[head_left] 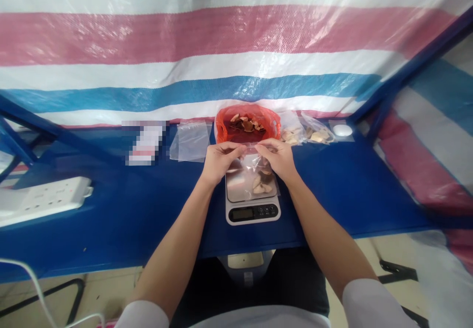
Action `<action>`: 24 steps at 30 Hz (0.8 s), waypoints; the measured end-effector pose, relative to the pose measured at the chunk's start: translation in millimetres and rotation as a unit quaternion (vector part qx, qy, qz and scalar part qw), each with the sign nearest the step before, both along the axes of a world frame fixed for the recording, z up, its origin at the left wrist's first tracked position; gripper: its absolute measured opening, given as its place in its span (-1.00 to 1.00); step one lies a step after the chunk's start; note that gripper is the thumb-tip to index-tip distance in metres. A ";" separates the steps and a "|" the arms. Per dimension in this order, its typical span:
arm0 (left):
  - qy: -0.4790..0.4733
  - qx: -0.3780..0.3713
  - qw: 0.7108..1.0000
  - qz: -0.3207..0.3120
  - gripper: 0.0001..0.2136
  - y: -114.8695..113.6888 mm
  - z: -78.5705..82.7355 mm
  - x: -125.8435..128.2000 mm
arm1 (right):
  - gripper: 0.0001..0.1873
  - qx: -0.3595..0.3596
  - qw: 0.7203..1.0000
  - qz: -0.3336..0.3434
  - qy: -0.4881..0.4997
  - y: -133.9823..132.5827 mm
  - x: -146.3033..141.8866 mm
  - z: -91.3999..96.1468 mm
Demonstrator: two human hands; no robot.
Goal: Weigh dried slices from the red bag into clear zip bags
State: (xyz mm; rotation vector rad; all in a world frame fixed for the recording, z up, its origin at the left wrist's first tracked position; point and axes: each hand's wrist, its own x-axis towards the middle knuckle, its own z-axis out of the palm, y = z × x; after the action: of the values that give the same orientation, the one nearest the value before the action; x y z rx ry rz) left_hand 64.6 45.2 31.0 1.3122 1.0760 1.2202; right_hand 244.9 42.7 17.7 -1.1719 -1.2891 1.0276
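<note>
The left hand (221, 163) and right hand (277, 158) are close together, each clamped on the top edge of a clear plastic bag (251, 166), whose lower part, holding pale dried slices (260, 182), lies on the steel plate (236, 185) of a digital scale (253, 213) on the blue table (332, 205). A slipping pinch could spill the slices, and a sideways tug could drag the bag off the plate or into the red plastic bag (247, 123) just beyond. Neither the scale's display (241, 213) nor its button marks (268, 210) can be read, and a farther patch (144, 142) is pixelated.
</note>
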 end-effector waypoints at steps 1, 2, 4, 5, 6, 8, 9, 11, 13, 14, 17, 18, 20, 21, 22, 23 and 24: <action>0.000 0.003 1.000 0.002 -0.73 0.1 -0.1 -0.1 | -0.67 -0.002 1.000 -0.002 0.005 0.2 -0.5 0.1; 0.002 0.008 1.000 0.005 -0.73 0.2 -0.1 -0.1 | -0.67 -0.002 1.000 0.000 0.012 0.4 -0.6 0.0; 0.012 0.022 1.000 0.007 -0.74 0.3 -0.1 -0.6 | -0.67 -0.004 0.999 0.018 0.027 0.9 0.6 -0.3; 0.016 0.029 0.999 0.006 -0.75 0.5 -0.2 -1.0 | -0.67 -0.007 0.999 0.032 0.034 1.1 2.1 -0.7; 0.019 0.034 0.999 0.006 -0.76 0.8 -0.3 -1.6 | -0.67 -0.010 0.998 0.044 0.040 1.4 4.1 -1.0; 0.015 0.033 0.999 0.008 -0.76 1.9 -1.0 -3.3 | -0.65 -0.015 0.997 0.065 0.047 2.0 8.9 -1.7; 0.008 0.028 1.000 0.009 -0.76 2.6 -1.5 -4.4 | -0.65 -0.017 0.996 0.072 0.048 2.3 11.4 -1.9; -0.003 0.014 1.000 0.012 -0.75 4.0 -2.8 -6.8 | -0.63 -0.019 0.995 0.082 0.049 2.9 15.3 -2.2; -0.011 0.005 1.000 0.013 -0.74 4.8 -4.0 -9.0 | -0.62 -0.024 0.995 0.089 0.048 3.4 17.1 -2.0; -0.015 0.002 1.000 0.012 -0.73 5.0 -4.3 -9.9 | -0.61 -0.028 0.994 0.090 0.050 3.7 17.2 -1.9; -0.021 -0.006 1.000 0.005 -0.72 4.2 -4.3 -11.4 | -0.57 -0.035 0.994 0.090 0.059 4.3 16.1 -0.8; -0.018 -0.004 1.000 0.006 -0.72 3.8 -4.0 -11.6 | -0.57 -0.037 0.993 0.092 0.060 4.3 15.7 -0.3; -0.001 0.014 1.000 0.016 -0.73 2.9 -3.1 -11.8 | -0.56 -0.043 0.992 0.104 0.058 3.9 15.7 1.1; 0.008 0.025 0.999 0.022 -0.73 2.6 -2.7 -11.9 | -0.57 -0.048 0.991 0.113 0.057 3.6 16.2 1.7; 0.015 0.035 0.999 0.028 -0.73 2.4 -2.2 -12.0 | -0.56 -0.052 0.990 0.122 0.057 3.2 17.0 2.4; 0.016 0.040 0.999 0.032 -0.73 2.3 -1.8 -12.1 | -0.56 -0.056 0.988 0.128 0.059 2.9 17.9 2.8; 0.013 0.039 0.998 0.036 -0.72 2.3 -1.3 -12.1 | -0.55 -0.057 0.988 0.131 0.062 2.7 19.0 2.9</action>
State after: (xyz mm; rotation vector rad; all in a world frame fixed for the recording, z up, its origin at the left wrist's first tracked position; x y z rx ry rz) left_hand 52.5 47.5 29.7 1.3612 1.1132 1.3137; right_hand 263.8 45.4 20.6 -1.0221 -1.3216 1.3616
